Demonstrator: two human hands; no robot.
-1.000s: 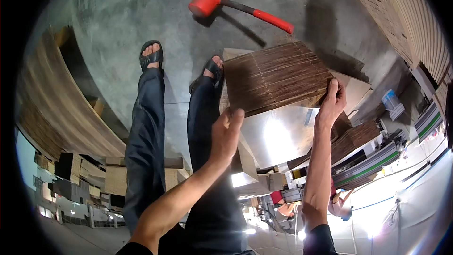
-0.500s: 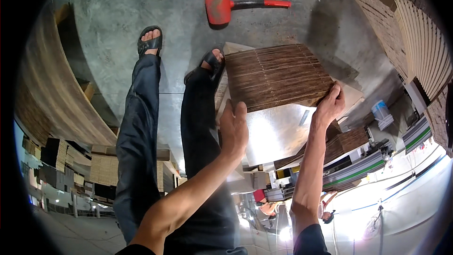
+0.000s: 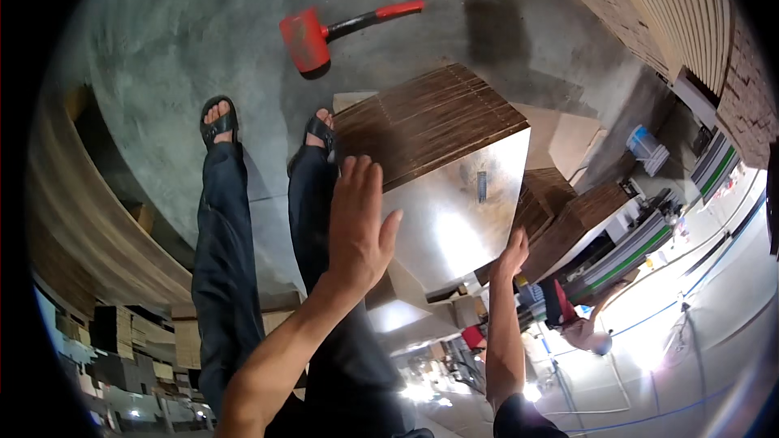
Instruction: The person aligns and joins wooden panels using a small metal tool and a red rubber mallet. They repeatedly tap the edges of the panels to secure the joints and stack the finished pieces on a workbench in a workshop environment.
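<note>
Grey concrete floor (image 3: 162, 57) runs under everything, with a red rubber mallet with a red-and-black handle (image 3: 324, 31) lying well beyond the sandalled feet (image 3: 219, 120). Between the person's hands sits a thick stack of dark-brown striped wooden sheets with a glossy pale side face (image 3: 438, 170), its long axis slanting from near the feet out toward the upper right. The left hand (image 3: 357, 227) lies flat against the stack's near left corner, fingers spread and straight, gripping nothing. The right hand (image 3: 513, 250) is at the lower right corner, fingers curled on the edge; how firmly, I cannot tell. Of the two, the left sits nearer the striped top. Stacked timber panels (image 3: 682, 8) line the far side.
</note>
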